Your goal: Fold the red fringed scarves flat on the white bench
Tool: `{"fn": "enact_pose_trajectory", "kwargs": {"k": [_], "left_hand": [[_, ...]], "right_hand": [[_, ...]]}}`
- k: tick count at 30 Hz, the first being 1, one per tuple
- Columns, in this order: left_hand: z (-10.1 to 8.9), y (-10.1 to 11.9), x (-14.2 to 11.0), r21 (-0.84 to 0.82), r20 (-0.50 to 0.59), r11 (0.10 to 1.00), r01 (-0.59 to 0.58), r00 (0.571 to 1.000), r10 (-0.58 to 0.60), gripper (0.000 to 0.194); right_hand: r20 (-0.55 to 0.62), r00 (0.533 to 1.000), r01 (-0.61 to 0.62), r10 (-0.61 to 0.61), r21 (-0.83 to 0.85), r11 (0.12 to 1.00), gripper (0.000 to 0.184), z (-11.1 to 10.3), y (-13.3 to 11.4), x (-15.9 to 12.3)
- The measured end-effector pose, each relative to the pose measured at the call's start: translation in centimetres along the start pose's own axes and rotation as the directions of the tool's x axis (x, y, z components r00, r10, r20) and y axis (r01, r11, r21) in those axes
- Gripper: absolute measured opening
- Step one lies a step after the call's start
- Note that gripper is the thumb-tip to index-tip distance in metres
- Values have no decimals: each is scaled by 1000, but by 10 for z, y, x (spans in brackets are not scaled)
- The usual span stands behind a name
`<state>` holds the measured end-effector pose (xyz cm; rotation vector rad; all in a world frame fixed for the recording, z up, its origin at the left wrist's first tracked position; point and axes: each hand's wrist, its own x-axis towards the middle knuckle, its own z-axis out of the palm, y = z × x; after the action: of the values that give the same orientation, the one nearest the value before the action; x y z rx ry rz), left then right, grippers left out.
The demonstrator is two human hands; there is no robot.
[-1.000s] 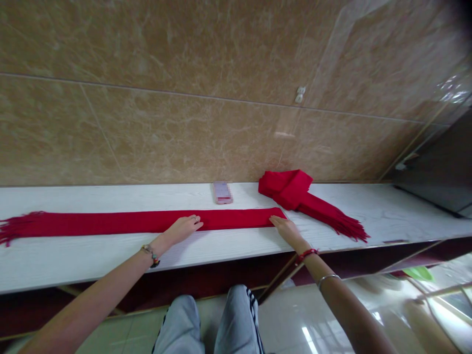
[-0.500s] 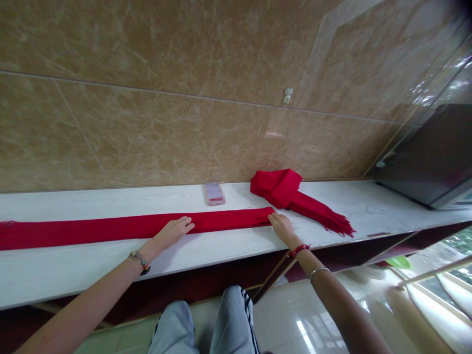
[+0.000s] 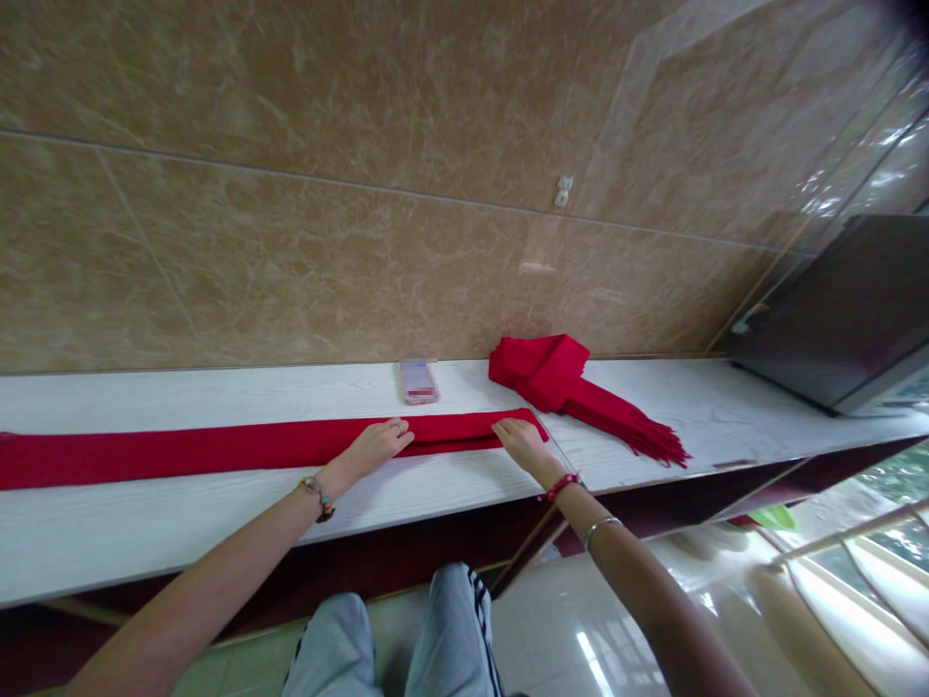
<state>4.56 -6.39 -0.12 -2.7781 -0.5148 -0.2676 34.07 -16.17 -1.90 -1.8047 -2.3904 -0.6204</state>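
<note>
A long red scarf (image 3: 181,455) lies as a narrow folded strip along the white counter (image 3: 239,518), running off past the left edge of view. My left hand (image 3: 372,450) is closed on the near edge of the strip, around its middle. Close to the strip's right end, my right hand (image 3: 519,447) pinches the same near edge, where the layers part slightly. A second red scarf (image 3: 562,373), tied in a loop with its fringed end spread rightward, rests just behind and right of my right hand.
Behind the strip a phone-like flat item (image 3: 419,381), its surface blurred, lies near the tiled wall (image 3: 348,271). A large dark appliance (image 3: 849,300) stands at the counter's right end. A green object (image 3: 773,518) sits low at the right.
My left hand has slid right along the strip. My right hand has shifted left from the strip's right end, and the near edge there now shows a raised fold.
</note>
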Motion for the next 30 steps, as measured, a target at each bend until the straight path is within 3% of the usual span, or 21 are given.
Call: {"fn": "enact_pose_trajectory", "kwargs": {"k": [7,16,23,27,30], "left_hand": [[4,-5,-7,-67,44,998,16,999,-13,23],[-1,-23,-31,-158,187,985,64,982,-33,42],[9,-40,-51,-224,265,967,125,962,-64,55],[1,-50,-62,-306,328,942,139,944,-33,57],[-15,-42,-47,-405,302,910,89,952,41,36]], "right_hand": [[12,999,-48,49,-58,997,20,3,-2,-10],[108,989,-93,105,-108,990,21,5,42,-48],[199,970,-118,137,-104,988,22,0,47,-53],[230,957,-156,177,-106,982,25,-14,42,-45],[214,962,-158,171,-79,984,25,-24,20,-15]]}}
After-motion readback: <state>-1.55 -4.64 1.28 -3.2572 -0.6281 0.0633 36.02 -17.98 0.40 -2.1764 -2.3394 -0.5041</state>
